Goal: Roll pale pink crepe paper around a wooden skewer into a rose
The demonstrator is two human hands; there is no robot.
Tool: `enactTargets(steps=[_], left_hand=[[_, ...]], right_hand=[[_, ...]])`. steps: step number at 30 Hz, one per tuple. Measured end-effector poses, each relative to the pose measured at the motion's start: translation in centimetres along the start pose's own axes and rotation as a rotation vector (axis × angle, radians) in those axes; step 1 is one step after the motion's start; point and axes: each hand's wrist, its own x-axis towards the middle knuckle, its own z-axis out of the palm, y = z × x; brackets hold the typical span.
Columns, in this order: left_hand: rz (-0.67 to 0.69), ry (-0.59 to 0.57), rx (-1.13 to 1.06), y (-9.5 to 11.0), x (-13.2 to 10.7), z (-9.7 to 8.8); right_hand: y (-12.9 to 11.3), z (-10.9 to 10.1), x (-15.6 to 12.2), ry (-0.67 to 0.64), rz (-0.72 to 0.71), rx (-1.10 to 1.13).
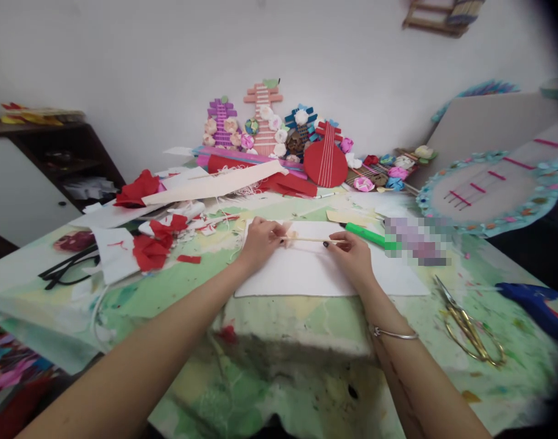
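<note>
Both my hands rest over a white sheet of paper (315, 271) on the green table (279, 341). A thin wooden stick (313, 239) lies level between them. My left hand (259, 241) pinches its left end, where a small pale scrap sits by the fingertips. My right hand (349, 253), with dark nails and a silver bracelet on the wrist, pinches the stick's right end.
A green marker (368, 236) lies just right of my right hand. Gold scissors (471, 329) and a blue glue gun (539, 305) are at the right. Red paper scraps (153, 247), black glasses (63, 271) lie left. Paper instrument models (324, 161) and flowers line the back wall.
</note>
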Motion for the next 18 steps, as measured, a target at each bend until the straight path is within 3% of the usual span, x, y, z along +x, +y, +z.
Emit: enactTargets(steps=[3,18], left_hand=[[-0.014,0.0,0.032,-0.31,0.11,0.32],[0.042,-0.044,0.006,0.13,0.06,0.1]], right_hand=[[0.28,-0.3,-0.16,-0.037,0.033,0.071],[0.89,-0.45,0.34,0.05,0.133,0.267]])
